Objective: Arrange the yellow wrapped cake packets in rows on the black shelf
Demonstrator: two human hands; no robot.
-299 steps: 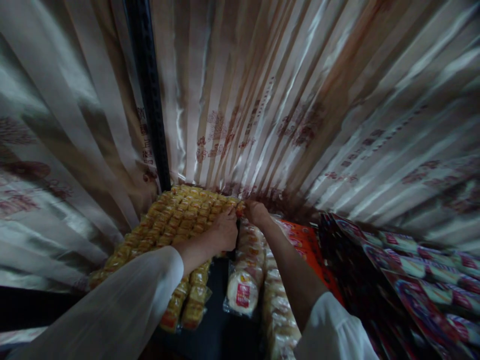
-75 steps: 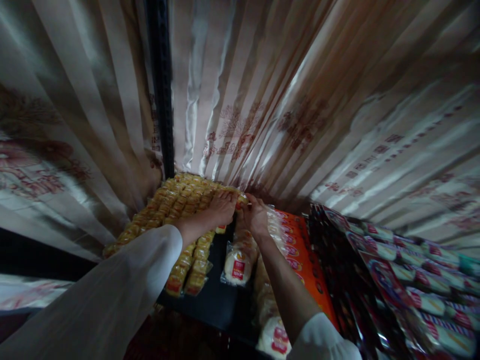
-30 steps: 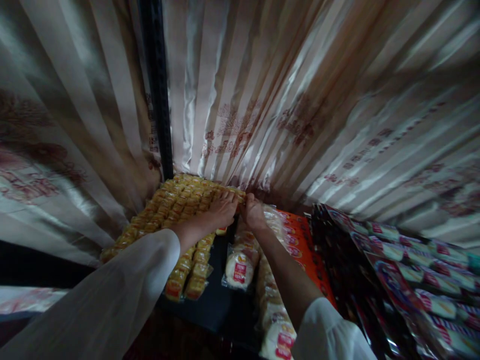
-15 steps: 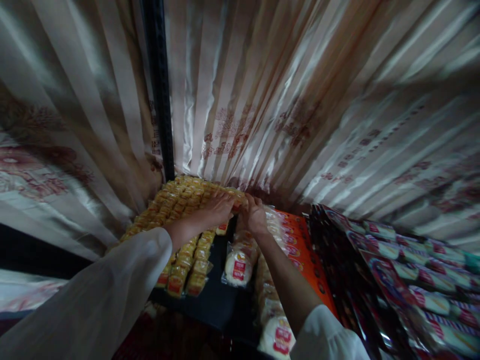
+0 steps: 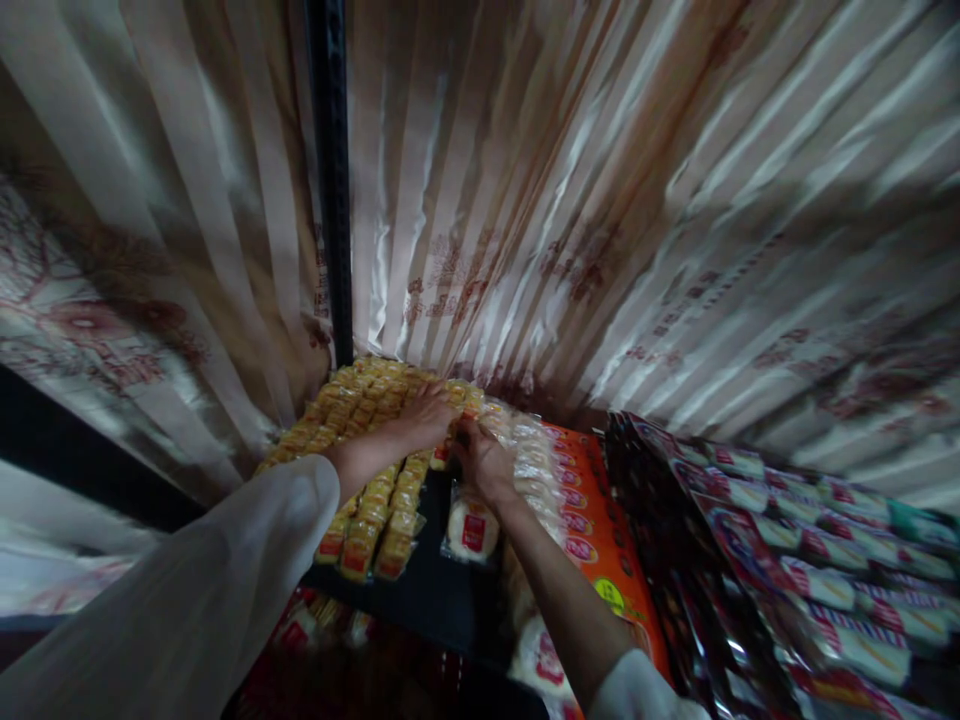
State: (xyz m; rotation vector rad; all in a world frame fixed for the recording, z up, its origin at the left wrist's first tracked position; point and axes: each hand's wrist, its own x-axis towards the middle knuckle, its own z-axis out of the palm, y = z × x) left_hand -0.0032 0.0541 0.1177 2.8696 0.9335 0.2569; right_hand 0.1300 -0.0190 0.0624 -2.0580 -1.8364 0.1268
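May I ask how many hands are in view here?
2: the left hand over the yellow packets, and the right hand by their right side. No other hand shows.

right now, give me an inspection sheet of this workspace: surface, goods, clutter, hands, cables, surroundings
Surface: flat black shelf, partly covered by rows of packets
Goods: small yellow blocks in clear wrappers, in rows; round white pieces in clear film with red labels to their right
Clutter: flat orange printed packaging, dark glossy packs and white-and-red packets, further right
Hands: bare left hand over the yellow rows; bare right hand by their right edge; grip unclear
Cables: nothing seen
Surroundings: shiny cream striped sheeting; black perforated post
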